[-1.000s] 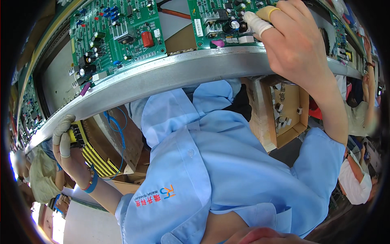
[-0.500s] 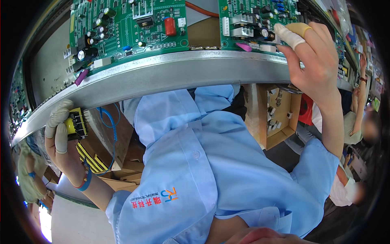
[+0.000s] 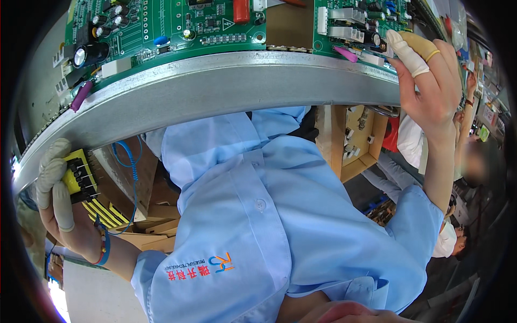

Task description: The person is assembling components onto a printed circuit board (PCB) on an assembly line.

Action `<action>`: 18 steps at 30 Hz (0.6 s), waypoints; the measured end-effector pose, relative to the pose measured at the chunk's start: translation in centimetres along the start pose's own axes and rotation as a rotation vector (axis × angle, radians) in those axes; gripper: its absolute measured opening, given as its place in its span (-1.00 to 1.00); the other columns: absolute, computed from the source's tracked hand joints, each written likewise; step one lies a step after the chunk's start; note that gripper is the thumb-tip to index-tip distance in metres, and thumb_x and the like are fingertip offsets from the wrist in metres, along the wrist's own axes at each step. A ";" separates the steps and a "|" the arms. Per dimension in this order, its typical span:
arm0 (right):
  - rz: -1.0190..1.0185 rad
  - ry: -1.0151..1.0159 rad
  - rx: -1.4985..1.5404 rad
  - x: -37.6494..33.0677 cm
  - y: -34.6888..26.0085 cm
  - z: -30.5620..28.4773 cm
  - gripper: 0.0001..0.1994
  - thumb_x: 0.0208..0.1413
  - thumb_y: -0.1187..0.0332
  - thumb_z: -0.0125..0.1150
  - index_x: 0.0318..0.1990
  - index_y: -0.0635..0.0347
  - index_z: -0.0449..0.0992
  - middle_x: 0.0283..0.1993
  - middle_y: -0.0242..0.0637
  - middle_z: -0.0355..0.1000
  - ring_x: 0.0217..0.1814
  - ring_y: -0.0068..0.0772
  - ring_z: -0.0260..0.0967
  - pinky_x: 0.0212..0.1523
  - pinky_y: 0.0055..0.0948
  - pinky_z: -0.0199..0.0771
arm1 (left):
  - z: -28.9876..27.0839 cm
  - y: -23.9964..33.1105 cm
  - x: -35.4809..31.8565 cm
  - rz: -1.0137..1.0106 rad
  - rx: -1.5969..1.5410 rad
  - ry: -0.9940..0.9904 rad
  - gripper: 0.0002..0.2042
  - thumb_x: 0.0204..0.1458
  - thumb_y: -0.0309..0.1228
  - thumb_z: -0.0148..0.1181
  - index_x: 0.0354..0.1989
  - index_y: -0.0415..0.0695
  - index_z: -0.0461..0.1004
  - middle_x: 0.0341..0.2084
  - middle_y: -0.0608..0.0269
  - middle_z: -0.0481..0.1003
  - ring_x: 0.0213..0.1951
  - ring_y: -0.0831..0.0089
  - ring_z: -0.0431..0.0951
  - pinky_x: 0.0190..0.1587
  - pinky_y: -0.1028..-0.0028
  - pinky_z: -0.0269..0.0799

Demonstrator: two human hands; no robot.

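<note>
Head view: the left hand [image 3: 54,188] grasped a yellow transformer [image 3: 81,176], pins pointing rightward, well left of the right hand [image 3: 431,89], which was nearer a green circuit board [image 3: 325,44], fingertips at its components; whether they pinched anything, I couldn't tell.

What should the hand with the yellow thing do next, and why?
Probably the left hand should lift the yellow part over the metal rail, because it holds the part on the near side, while the closest green circuit board lies across the rail.
</note>
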State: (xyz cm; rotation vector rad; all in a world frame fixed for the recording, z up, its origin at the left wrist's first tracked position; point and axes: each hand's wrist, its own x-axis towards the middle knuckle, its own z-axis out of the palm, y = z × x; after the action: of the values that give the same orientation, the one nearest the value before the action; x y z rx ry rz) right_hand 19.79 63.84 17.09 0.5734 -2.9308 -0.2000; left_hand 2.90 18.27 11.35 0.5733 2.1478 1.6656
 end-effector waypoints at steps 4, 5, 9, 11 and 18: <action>-0.041 -0.036 0.022 -0.2 0.5 -0.2 -0.59 -0.27 0.66 0.40 -0.12 0.33 0.61 -0.23 -0.13 0.51 -0.29 -0.12 0.37 -0.31 -0.30 0.38 | -0.2 -0.1 -0.5 -0.006 0.050 0.077 -0.73 0.16 -0.48 -0.09 -0.12 -0.34 0.51 -0.01 -0.24 0.47 0.11 0.04 0.46 0.28 0.12 0.26; -0.036 -0.003 0.005 -0.1 0.2 -0.1 -0.56 -0.36 0.64 0.39 -0.15 0.34 0.61 -0.31 -0.16 0.46 -0.33 -0.13 0.34 -0.34 -0.29 0.36 | -0.1 0.1 -0.5 -0.018 0.055 0.089 -0.73 0.15 -0.48 -0.09 -0.12 -0.33 0.51 -0.02 -0.23 0.47 0.12 0.03 0.45 0.28 0.10 0.25; 0.052 -0.024 -0.027 -0.6 -0.4 -0.3 -0.53 -0.45 0.61 0.39 -0.18 0.33 0.62 -0.35 -0.17 0.44 -0.37 -0.15 0.31 -0.36 -0.27 0.35 | -1.1 -0.8 -0.7 0.017 0.060 0.070 -0.73 0.14 -0.48 -0.08 -0.11 -0.32 0.51 -0.02 -0.22 0.48 0.13 0.01 0.44 0.29 0.07 0.24; 0.084 -0.020 -0.027 -0.6 -0.9 -0.3 -0.54 -0.44 0.60 0.40 -0.18 0.32 0.63 -0.34 -0.18 0.44 -0.37 -0.15 0.31 -0.35 -0.28 0.35 | -1.3 -0.9 -0.6 0.027 0.048 0.032 -0.72 0.13 -0.48 -0.08 -0.10 -0.31 0.52 -0.02 -0.22 0.48 0.13 0.00 0.44 0.30 0.05 0.23; 0.073 0.027 -0.032 -0.9 -0.8 0.0 -0.58 -0.37 0.59 0.43 -0.18 0.29 0.63 -0.36 -0.21 0.43 -0.35 -0.16 0.33 -0.32 -0.29 0.37 | -1.2 -0.9 -0.8 0.029 0.084 0.058 -0.72 0.16 -0.48 -0.10 -0.08 -0.30 0.51 0.00 -0.21 0.47 0.13 0.00 0.43 0.30 0.06 0.22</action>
State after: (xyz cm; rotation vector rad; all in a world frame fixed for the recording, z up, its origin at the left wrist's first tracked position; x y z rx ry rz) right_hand 20.92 63.44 16.88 0.4607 -2.9106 -0.2289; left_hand 2.92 16.66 10.79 0.5889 2.2700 1.6328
